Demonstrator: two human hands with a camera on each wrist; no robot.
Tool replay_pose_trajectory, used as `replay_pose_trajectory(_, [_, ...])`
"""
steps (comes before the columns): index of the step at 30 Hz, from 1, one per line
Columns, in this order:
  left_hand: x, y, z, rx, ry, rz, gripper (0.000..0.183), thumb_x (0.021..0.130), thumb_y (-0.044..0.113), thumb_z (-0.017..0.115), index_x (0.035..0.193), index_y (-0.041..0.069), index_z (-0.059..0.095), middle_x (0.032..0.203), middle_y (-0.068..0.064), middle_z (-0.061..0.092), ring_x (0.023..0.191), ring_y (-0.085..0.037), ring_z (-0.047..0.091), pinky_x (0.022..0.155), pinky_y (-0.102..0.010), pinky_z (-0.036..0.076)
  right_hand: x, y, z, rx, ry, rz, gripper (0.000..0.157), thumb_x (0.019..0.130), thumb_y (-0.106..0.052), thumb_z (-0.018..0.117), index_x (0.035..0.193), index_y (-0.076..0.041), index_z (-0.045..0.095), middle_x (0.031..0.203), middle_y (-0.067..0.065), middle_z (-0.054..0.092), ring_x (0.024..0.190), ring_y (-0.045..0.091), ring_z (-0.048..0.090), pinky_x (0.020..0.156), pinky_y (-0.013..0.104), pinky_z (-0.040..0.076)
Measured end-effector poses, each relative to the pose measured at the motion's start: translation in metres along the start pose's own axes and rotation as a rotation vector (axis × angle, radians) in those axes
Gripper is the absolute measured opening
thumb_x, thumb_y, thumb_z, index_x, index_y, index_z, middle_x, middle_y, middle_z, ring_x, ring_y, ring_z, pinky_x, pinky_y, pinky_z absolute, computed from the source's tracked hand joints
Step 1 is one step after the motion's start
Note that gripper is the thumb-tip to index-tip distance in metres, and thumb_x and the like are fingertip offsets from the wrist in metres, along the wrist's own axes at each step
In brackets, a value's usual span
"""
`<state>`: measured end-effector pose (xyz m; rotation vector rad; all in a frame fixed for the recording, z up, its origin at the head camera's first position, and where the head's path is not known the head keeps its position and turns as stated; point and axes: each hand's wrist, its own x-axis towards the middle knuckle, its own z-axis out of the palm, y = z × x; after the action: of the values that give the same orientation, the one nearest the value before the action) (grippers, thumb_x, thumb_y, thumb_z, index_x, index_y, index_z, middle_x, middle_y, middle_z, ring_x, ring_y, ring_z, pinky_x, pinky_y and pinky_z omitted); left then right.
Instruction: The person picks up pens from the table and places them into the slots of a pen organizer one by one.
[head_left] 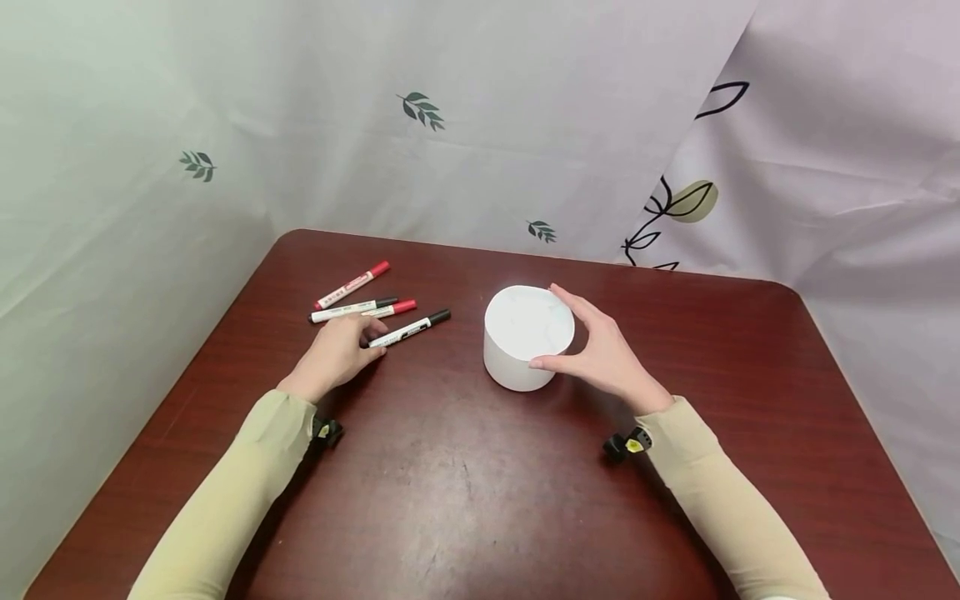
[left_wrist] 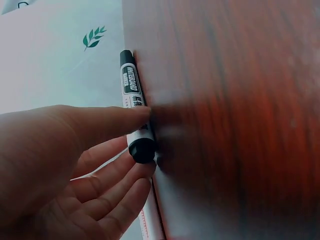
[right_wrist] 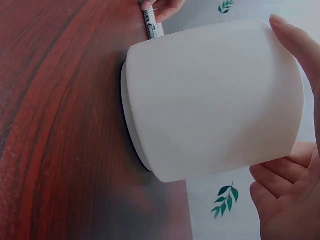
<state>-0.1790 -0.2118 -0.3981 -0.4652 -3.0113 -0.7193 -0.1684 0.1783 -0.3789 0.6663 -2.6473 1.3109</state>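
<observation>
My left hand (head_left: pixel 335 352) pinches a black-capped whiteboard marker (head_left: pixel 408 329) near its rear end, thumb on one side and fingers on the other. In the left wrist view the marker (left_wrist: pixel 131 82) points away along the table, with the thumb lying across its label. The right hand (head_left: pixel 606 360) holds a white round container (head_left: pixel 517 362) from its right side, thumb at the near side and fingers at the far side. The container (right_wrist: pixel 215 105) stands upright on the table; whether its top is open I cannot tell.
Beyond the left hand lie a red-capped marker (head_left: pixel 352 286), a white marker with a black cap (head_left: pixel 352 310) and another red-capped marker (head_left: pixel 397 308), partly hidden by the hand. A dark red wooden table (head_left: pixel 450 475) carries everything. Pale leaf-printed cloth (head_left: pixel 480 150) hangs behind it.
</observation>
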Motion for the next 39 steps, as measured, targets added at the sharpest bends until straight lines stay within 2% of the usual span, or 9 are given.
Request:
replay_pose_trajectory(6, [0.002, -0.001, 0.002, 0.031, 0.002, 0.026, 0.013, 0.080, 0.009, 0.073, 0.093, 0.008, 0.071, 0.081, -0.003, 0.064, 0.075, -0.018, 0.058, 0.069, -0.037, 0.046, -0.001, 0.001, 0.001, 0.014, 0.008, 0.028, 0.098, 0.057, -0.054, 0.084, 0.141, -0.040, 0.035, 0.140, -0.018, 0.038, 0.128, 0.004, 0.033, 0.101, 0.045, 0.033])
replay_pose_trajectory(13, [0.000, 0.000, 0.002, 0.013, 0.020, 0.030, 0.013, 0.082, 0.008, 0.071, 0.095, 0.007, 0.070, 0.085, -0.005, 0.063, 0.075, -0.019, 0.057, 0.069, -0.036, 0.045, 0.000, 0.002, 0.001, 0.025, -0.003, 0.038, 0.098, 0.057, -0.053, 0.084, 0.141, -0.042, 0.035, 0.140, -0.017, 0.038, 0.128, 0.004, 0.033, 0.101, 0.045, 0.034])
replay_pose_trajectory(20, [0.003, 0.003, -0.003, -0.024, 0.095, 0.041, 0.016, 0.084, 0.009, 0.068, 0.100, 0.005, 0.070, 0.091, -0.009, 0.062, 0.076, -0.022, 0.053, 0.068, -0.036, 0.042, 0.000, 0.004, 0.002, 0.025, -0.007, 0.044, 0.099, 0.057, -0.053, 0.085, 0.142, -0.042, 0.033, 0.141, -0.017, 0.038, 0.127, 0.004, 0.033, 0.101, 0.043, 0.033])
replay_pose_trajectory(23, [0.007, 0.007, -0.006, -0.056, 0.135, 0.049, 0.017, 0.085, 0.010, 0.068, 0.102, 0.006, 0.069, 0.092, -0.008, 0.060, 0.075, -0.022, 0.050, 0.065, -0.035, 0.040, 0.000, 0.004, 0.002, 0.032, -0.004, 0.045, 0.100, 0.057, -0.053, 0.085, 0.142, -0.041, 0.033, 0.142, -0.013, 0.039, 0.127, 0.004, 0.033, 0.101, 0.043, 0.033])
replay_pose_trajectory(27, [0.013, 0.015, -0.012, -0.133, 0.175, 0.042, 0.017, 0.087, 0.013, 0.068, 0.103, 0.009, 0.069, 0.093, -0.004, 0.063, 0.072, -0.019, 0.054, 0.062, -0.033, 0.042, 0.001, 0.004, 0.002, 0.032, -0.005, 0.045, 0.100, 0.056, -0.053, 0.085, 0.141, -0.041, 0.034, 0.141, -0.012, 0.040, 0.126, 0.005, 0.035, 0.100, 0.043, 0.034])
replay_pose_trajectory(32, [0.020, 0.028, -0.021, -0.198, 0.238, 0.024, 0.018, 0.086, 0.018, 0.070, 0.104, 0.015, 0.070, 0.092, 0.004, 0.065, 0.071, -0.013, 0.060, 0.057, -0.032, 0.042, 0.002, 0.005, 0.001, 0.030, -0.012, 0.049, 0.099, 0.056, -0.054, 0.085, 0.140, -0.041, 0.035, 0.138, -0.018, 0.040, 0.125, 0.004, 0.035, 0.100, 0.043, 0.035])
replay_pose_trajectory(36, [0.025, 0.036, -0.029, -0.234, 0.279, 0.031, 0.021, 0.086, 0.025, 0.070, 0.107, 0.020, 0.070, 0.092, 0.007, 0.065, 0.065, -0.010, 0.056, 0.051, -0.031, 0.039, 0.003, 0.006, 0.000, 0.033, -0.013, 0.051, 0.098, 0.056, -0.054, 0.085, 0.140, -0.041, 0.036, 0.137, -0.019, 0.041, 0.125, 0.003, 0.036, 0.099, 0.042, 0.035])
replay_pose_trajectory(39, [0.030, 0.042, -0.035, -0.318, 0.305, 0.036, 0.024, 0.086, 0.031, 0.070, 0.109, 0.025, 0.070, 0.094, 0.009, 0.066, 0.068, -0.011, 0.055, 0.056, -0.029, 0.042, 0.003, 0.006, 0.000, 0.035, -0.011, 0.045, 0.098, 0.056, -0.053, 0.085, 0.140, -0.041, 0.036, 0.137, -0.018, 0.041, 0.124, 0.004, 0.036, 0.099, 0.042, 0.036])
